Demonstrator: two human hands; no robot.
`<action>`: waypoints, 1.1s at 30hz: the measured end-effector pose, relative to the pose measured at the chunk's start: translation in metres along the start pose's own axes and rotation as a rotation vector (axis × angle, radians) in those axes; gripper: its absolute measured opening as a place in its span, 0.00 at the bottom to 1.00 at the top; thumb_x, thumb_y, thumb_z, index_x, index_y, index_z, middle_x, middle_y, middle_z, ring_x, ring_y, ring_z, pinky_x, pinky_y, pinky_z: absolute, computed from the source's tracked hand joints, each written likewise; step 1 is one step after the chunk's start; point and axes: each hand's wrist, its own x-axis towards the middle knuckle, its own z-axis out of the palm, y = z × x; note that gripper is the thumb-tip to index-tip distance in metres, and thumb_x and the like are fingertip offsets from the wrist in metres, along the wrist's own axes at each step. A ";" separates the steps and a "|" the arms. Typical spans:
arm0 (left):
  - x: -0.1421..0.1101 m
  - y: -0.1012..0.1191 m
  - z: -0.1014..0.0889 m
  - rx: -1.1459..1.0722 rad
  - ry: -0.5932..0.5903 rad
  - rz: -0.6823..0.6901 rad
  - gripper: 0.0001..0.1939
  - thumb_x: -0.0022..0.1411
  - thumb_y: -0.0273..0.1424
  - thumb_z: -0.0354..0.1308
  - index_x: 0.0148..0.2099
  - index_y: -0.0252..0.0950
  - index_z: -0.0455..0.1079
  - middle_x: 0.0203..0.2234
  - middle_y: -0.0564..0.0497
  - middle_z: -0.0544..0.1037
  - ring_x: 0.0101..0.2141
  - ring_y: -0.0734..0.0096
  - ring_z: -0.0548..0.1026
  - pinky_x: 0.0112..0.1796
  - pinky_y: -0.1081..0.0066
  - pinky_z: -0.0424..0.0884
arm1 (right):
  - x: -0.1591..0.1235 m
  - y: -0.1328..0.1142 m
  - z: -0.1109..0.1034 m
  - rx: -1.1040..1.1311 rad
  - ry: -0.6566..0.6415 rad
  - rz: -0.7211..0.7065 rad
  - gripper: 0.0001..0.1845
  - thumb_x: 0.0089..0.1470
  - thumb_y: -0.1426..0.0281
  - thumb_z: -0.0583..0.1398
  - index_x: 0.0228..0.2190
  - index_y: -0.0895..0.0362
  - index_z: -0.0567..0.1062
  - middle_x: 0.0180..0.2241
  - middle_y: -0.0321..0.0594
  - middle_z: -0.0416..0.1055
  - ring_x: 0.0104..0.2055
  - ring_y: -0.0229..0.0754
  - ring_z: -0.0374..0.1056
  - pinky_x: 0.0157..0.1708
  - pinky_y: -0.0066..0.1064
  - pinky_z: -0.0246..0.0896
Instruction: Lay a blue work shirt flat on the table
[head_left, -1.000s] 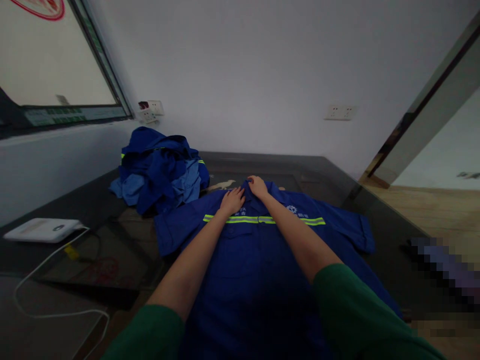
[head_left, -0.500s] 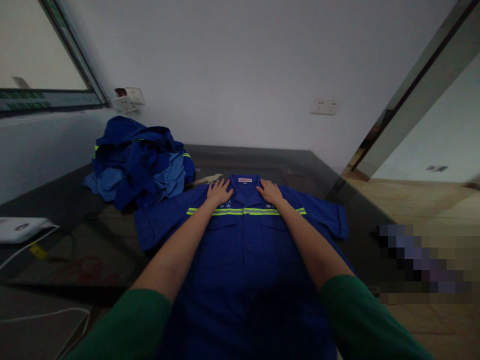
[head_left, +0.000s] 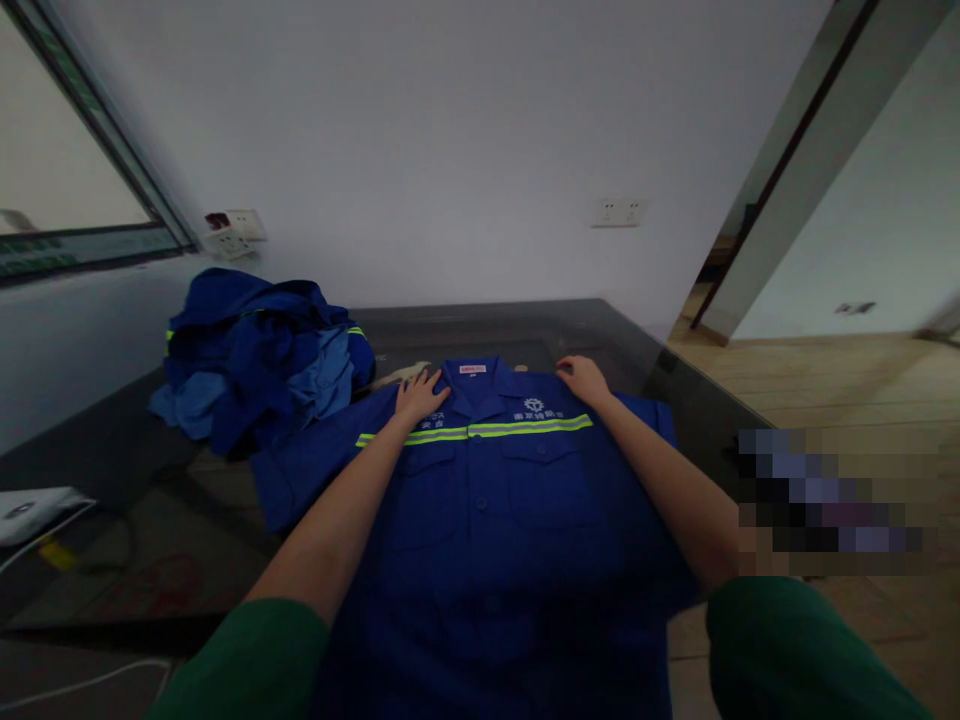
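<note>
A blue work shirt (head_left: 495,500) with a yellow reflective stripe across the chest lies flat, front up, on the dark table (head_left: 525,325), collar pointing away from me. My left hand (head_left: 418,395) rests flat with spread fingers on the shirt's left shoulder, just beside the collar. Out at the right shoulder, my right hand (head_left: 583,378) lies on the fabric near its edge, fingers lightly curved and pressing down. Neither hand holds anything. Both forearms stretch over the shirt, with green sleeves at the bottom of the view.
A heap of crumpled blue garments (head_left: 255,355) sits at the table's back left. A white device (head_left: 34,505) with a cable lies at the left edge. Wall sockets (head_left: 619,211) are behind. Wooden floor and a doorway lie to the right; a blurred patch (head_left: 832,500) is there.
My hands left the collar and spread apart over the shoulders; the right hand slid out to the right shoulder edge. The view has shifted left to right, so the shirt appears flatter.
</note>
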 end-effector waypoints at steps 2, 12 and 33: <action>-0.003 0.002 -0.002 -0.019 0.045 0.002 0.31 0.63 0.49 0.47 0.65 0.45 0.57 0.64 0.44 0.57 0.64 0.51 0.54 0.60 0.47 0.46 | -0.010 0.036 -0.020 -0.034 0.005 0.059 0.16 0.56 0.66 0.59 0.45 0.58 0.76 0.48 0.49 0.72 0.52 0.47 0.66 0.53 0.36 0.57; 0.031 0.079 -0.002 -0.197 0.155 0.114 0.19 0.63 0.29 0.50 0.55 0.40 0.67 0.49 0.47 0.74 0.51 0.63 0.71 0.52 0.64 0.66 | -0.068 0.168 -0.056 -0.068 0.002 0.417 0.22 0.50 0.58 0.63 0.41 0.61 0.77 0.41 0.52 0.76 0.44 0.51 0.72 0.42 0.37 0.66; 0.071 0.154 0.048 -0.263 0.112 0.198 0.23 0.61 0.21 0.48 0.57 0.29 0.67 0.54 0.39 0.70 0.56 0.62 0.67 0.57 0.64 0.62 | -0.078 0.146 -0.052 -0.058 0.210 0.515 0.13 0.55 0.67 0.58 0.43 0.54 0.72 0.38 0.47 0.73 0.41 0.49 0.71 0.39 0.37 0.64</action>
